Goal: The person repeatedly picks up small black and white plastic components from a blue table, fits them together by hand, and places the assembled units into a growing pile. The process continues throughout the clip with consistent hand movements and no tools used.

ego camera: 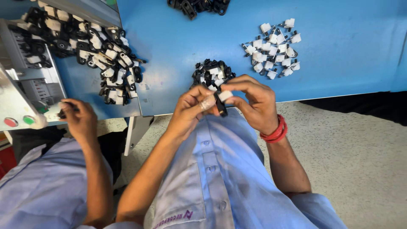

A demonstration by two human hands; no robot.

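Observation:
My left hand (193, 108) and my right hand (252, 101) meet just in front of the blue table's near edge, above my light blue shirt. Together they pinch one small part (221, 101): a black plastic piece with a white block at its upper end. A pile of black-and-white assembled parts (212, 73) lies on the table right behind my fingers. Further right sits a pile of white plastic pieces with metal pins (273, 48). A red band circles my right wrist.
A co-worker's hand (78, 118) on the left holds a small black part beside a grey machine (21, 97) with red and green buttons. A big heap of black-and-white parts (89, 46) lies behind it. More black parts (199, 6) sit at the blue table's (339, 55) far edge.

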